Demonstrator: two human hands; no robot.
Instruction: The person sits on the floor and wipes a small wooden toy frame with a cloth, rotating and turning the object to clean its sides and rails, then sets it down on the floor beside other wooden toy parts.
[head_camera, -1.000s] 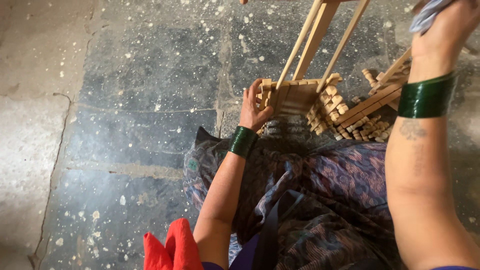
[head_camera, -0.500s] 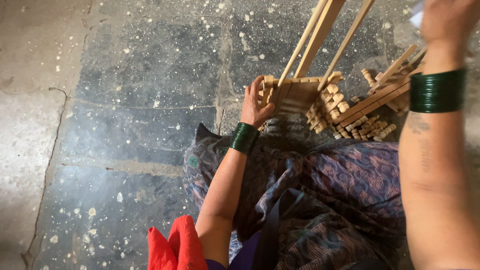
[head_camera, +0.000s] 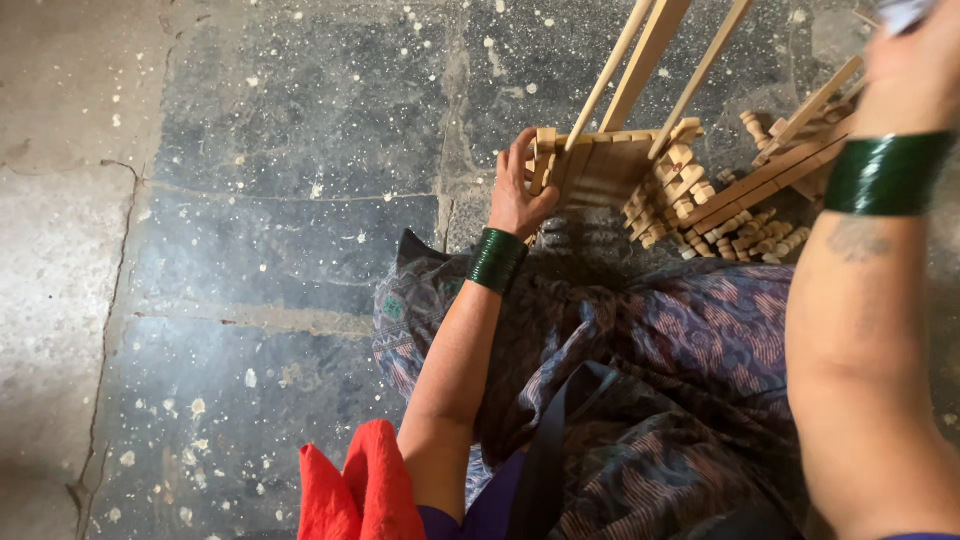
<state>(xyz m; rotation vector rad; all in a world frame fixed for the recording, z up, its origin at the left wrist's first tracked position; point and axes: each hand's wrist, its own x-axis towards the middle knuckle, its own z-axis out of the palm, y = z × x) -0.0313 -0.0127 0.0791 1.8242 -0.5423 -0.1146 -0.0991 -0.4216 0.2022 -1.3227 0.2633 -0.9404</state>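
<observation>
Now, the stone floor (head_camera: 250, 200), dark and speckled with pale flecks, fills the picture, and the person sits on it with a purple patterned cloth (head_camera: 680, 380) across the lap. Just beyond that cloth stands the wooden frame (head_camera: 610, 165), its slanted rods rising out of the top edge of view. Right of the frame lies a heap of small wooden pegs (head_camera: 690, 195), touching its side. The left hand (head_camera: 520, 190), green bangles at the wrist, is closed over the frame's near left corner, fingers curled on the wood. The right hand (head_camera: 915, 70) is raised well right of the frame, mostly cut off; it seems to pinch something pale, but I cannot tell its grip. By my reading, this is the bracing step: the frame pinned steady, so any next move wants that hold kept firm.
</observation>
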